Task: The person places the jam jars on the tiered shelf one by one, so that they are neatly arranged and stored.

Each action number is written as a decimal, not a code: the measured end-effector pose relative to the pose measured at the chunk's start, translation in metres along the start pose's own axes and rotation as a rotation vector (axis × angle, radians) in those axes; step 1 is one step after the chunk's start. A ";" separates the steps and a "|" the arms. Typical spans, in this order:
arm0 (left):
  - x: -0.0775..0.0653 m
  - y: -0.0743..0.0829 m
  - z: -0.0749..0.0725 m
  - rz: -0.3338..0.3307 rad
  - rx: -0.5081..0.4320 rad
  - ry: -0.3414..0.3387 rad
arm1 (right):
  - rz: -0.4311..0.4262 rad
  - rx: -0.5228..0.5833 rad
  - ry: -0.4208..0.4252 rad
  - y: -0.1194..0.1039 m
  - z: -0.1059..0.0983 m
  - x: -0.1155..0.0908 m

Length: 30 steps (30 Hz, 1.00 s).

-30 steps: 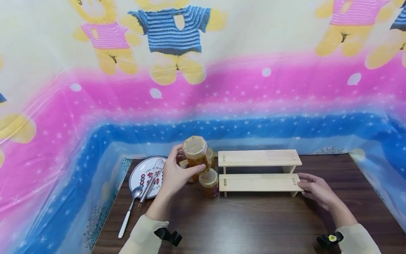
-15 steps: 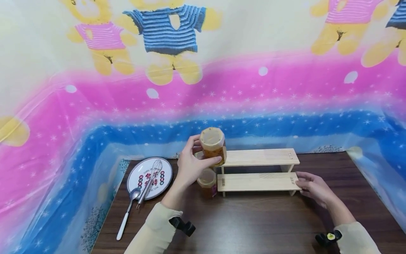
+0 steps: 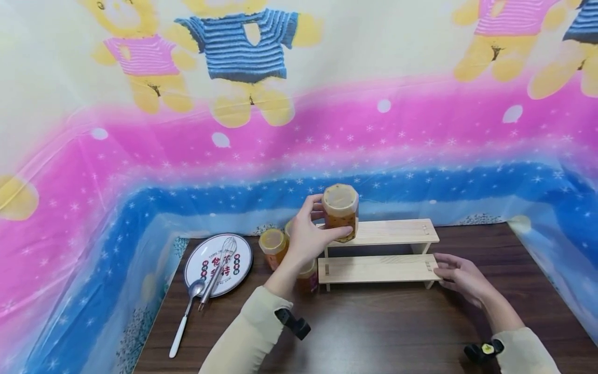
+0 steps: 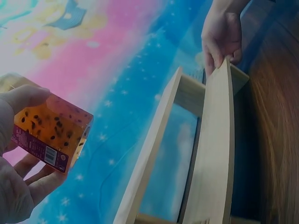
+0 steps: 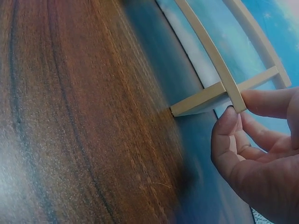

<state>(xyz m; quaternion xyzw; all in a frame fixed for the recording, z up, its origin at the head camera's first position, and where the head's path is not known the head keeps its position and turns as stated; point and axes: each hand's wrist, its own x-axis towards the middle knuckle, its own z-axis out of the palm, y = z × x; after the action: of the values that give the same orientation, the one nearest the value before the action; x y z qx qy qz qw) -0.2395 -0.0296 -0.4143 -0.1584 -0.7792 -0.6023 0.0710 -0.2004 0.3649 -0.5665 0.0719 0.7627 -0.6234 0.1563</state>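
Observation:
My left hand (image 3: 306, 236) grips a faceted jar (image 3: 341, 213) with a pale lid. In the left wrist view, the jar (image 4: 58, 123) shows orange contents with dark seeds and a maroon barcode label. It is raised by the left end of the upper board of a two-tier wooden rack (image 3: 378, 268), overlapping it in the head view; the gap between them cannot be judged. At the rack's right end, my right hand (image 3: 462, 278) pinches the lower board's end between thumb and fingers, as the right wrist view shows at the board's tip (image 5: 238, 103).
Left of the rack stand more jars, one with a yellowish lid (image 3: 273, 241), another (image 3: 307, 280) partly behind my left forearm. Further left, a whisk (image 3: 219, 270) lies on a round printed plate (image 3: 196, 259). A white-handled spoon (image 3: 179, 332) leans on its rim. Patterned cloth (image 3: 374, 182) hangs behind the table.
My left hand has carried the jar to the right and slightly up, from over the other jars to the upper board. My right hand stays at the rack's end.

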 end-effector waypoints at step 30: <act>0.035 0.001 0.126 -0.042 0.002 -0.047 | 0.004 0.047 0.008 0.001 -0.001 0.000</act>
<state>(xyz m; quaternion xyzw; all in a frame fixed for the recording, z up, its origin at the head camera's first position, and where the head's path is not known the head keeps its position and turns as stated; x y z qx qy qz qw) -0.2625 0.0970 -0.4363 -0.1560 -0.7844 -0.5989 0.0401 -0.2002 0.3656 -0.5673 0.0794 0.7484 -0.6405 0.1527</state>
